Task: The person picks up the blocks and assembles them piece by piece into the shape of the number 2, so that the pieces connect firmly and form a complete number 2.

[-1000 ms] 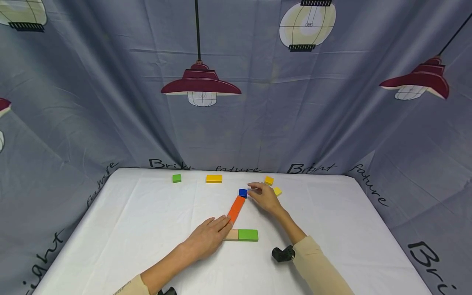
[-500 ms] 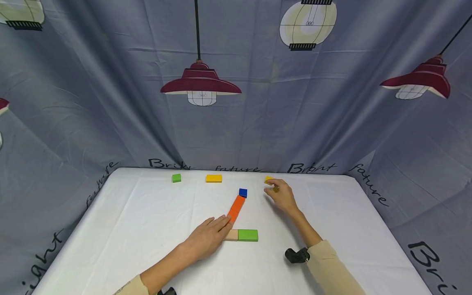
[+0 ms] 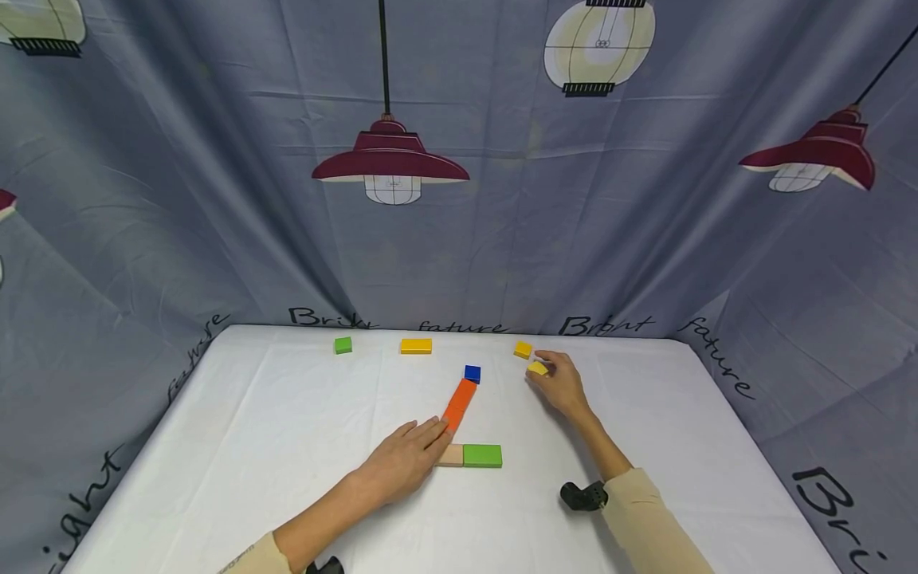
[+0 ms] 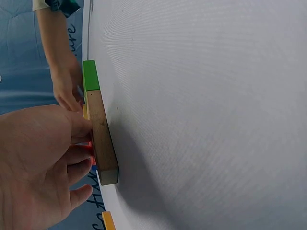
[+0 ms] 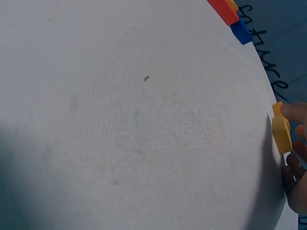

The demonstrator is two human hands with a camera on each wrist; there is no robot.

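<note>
My left hand [image 3: 407,461] lies palm down with its fingers extended. Its fingertips rest at the lower end of the orange blocks [image 3: 461,399], beside a plain wooden block [image 4: 101,129]. That wooden block runs end to end with a green block [image 3: 482,456]; the hand covers part of it in the head view. Past the orange strip's upper end sits a blue block [image 3: 472,374]. Toward the back right, my right hand [image 3: 562,386] pinches a small yellow block [image 5: 281,135] between thumb and fingers. Another small yellow block [image 3: 523,350] lies just behind it.
A small green block [image 3: 343,345] and a longer yellow block [image 3: 416,346] lie along the back edge of the white-covered table [image 3: 287,414]. A grey curtain [image 3: 459,263] printed with lamps hangs behind. A black device [image 3: 584,496] is at the right wrist.
My right hand has left the blue block, moved right, and closed its fingers on the nearer small yellow block, which has shifted slightly. The left hand has stayed in place.
</note>
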